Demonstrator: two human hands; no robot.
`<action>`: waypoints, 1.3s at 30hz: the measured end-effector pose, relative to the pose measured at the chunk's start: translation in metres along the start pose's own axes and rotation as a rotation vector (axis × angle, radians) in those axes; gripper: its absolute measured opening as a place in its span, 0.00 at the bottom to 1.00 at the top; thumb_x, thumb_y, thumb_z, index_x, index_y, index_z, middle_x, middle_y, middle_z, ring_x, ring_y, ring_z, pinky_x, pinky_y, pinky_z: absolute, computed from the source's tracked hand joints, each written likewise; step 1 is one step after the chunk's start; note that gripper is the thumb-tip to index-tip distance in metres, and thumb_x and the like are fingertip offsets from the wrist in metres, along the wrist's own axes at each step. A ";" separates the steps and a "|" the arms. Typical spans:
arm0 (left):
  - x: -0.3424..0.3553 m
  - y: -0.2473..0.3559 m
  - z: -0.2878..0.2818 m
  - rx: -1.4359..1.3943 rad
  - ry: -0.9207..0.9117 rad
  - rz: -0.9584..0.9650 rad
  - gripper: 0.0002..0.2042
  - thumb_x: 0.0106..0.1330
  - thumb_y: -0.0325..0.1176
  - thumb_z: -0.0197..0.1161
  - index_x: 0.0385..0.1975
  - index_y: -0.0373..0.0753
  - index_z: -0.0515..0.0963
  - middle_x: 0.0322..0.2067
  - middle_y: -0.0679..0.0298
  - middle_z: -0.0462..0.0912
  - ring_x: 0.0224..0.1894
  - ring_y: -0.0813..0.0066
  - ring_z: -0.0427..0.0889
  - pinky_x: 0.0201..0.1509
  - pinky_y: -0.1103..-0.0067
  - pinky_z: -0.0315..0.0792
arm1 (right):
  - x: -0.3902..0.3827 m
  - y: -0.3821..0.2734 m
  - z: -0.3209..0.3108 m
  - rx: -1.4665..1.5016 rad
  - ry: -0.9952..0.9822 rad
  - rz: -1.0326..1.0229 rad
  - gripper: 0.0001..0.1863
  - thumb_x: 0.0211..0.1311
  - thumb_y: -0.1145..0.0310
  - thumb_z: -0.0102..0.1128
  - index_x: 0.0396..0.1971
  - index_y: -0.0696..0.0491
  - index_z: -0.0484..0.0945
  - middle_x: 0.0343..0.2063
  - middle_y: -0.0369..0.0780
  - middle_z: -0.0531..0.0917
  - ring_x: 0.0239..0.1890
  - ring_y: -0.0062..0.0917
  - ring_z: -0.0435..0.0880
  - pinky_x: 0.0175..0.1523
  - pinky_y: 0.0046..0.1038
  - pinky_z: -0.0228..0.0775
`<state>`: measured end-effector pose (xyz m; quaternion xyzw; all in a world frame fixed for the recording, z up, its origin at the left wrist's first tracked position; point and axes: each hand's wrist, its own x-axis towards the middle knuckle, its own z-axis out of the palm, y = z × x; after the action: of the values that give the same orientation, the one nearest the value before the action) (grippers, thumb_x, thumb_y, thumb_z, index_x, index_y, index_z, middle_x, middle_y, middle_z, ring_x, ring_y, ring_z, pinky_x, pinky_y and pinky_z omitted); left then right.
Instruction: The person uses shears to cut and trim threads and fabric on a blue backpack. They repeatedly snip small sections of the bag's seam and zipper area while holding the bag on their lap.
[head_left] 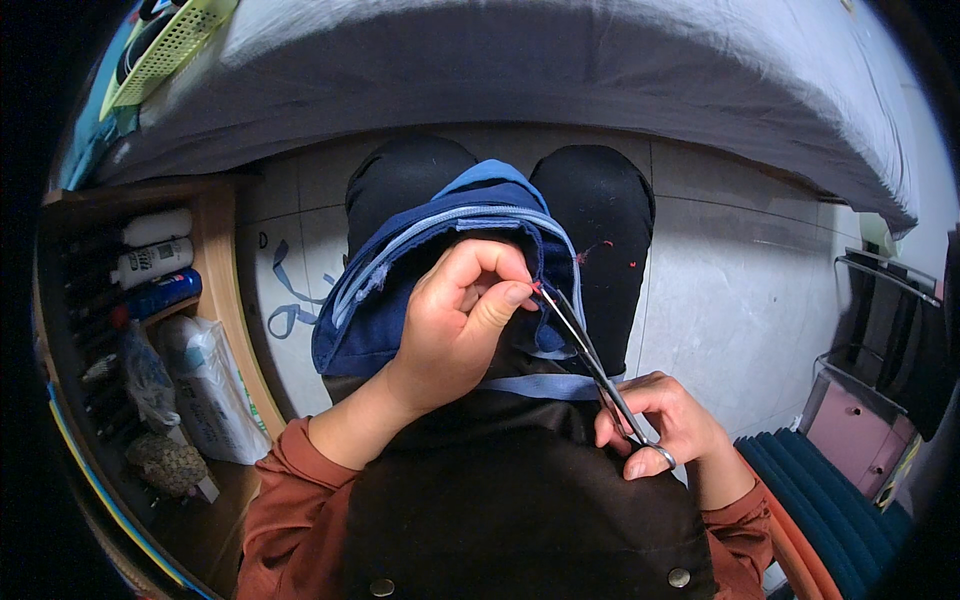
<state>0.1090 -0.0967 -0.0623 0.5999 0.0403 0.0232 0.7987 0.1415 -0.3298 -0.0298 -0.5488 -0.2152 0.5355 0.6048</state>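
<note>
A blue cloth item (370, 335) with a light blue zipper along its curved edge, perhaps a bag, lies over my lap. My left hand (450, 330) is over it, thumb and forefinger pinched on a bit of red thread (537, 287). Scissors (605, 380) with dark handles are in my right hand (675, 420), fingers in the loops. Their blades stand slightly apart, tips right beside the thread and the cloth's edge. Frayed light threads show at the zipper's left side. Part of the cloth is hidden under my left hand.
Red thread scraps (605, 244) rest on my dark trousers. Blue straps (290, 300) trail on the tiled floor. A bed (500, 90) with grey covers spans the far side. To the left is a shelf (235, 300) with bottles; at right, a dark teal ridged object (820, 480).
</note>
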 end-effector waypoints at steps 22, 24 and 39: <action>0.001 -0.011 -0.003 0.443 0.236 0.405 0.04 0.59 0.21 0.54 0.32 0.32 0.68 0.34 0.60 0.69 0.29 0.81 0.72 0.32 0.88 0.69 | 0.043 0.013 -0.011 -0.114 -0.033 -0.112 0.13 0.39 0.65 0.71 0.16 0.54 0.74 0.12 0.30 0.68 0.15 0.15 0.62 0.21 0.18 0.53; 0.000 -0.010 -0.003 0.444 0.231 0.397 0.04 0.59 0.21 0.54 0.32 0.32 0.67 0.33 0.60 0.69 0.29 0.80 0.71 0.32 0.87 0.69 | 0.042 0.013 -0.011 -0.146 -0.024 -0.087 0.12 0.41 0.66 0.70 0.14 0.54 0.74 0.10 0.30 0.66 0.13 0.14 0.62 0.20 0.19 0.52; 0.000 -0.011 -0.002 0.437 0.269 0.408 0.05 0.59 0.20 0.52 0.33 0.33 0.66 0.34 0.60 0.67 0.31 0.79 0.70 0.35 0.86 0.68 | 0.052 0.013 -0.004 -0.135 -0.018 -0.106 0.12 0.42 0.67 0.68 0.13 0.53 0.72 0.10 0.30 0.63 0.14 0.16 0.62 0.22 0.20 0.53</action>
<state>0.1085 -0.0974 -0.0731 0.7445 0.0284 0.2527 0.6173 0.1564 -0.2877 -0.0600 -0.5712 -0.2849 0.4921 0.5920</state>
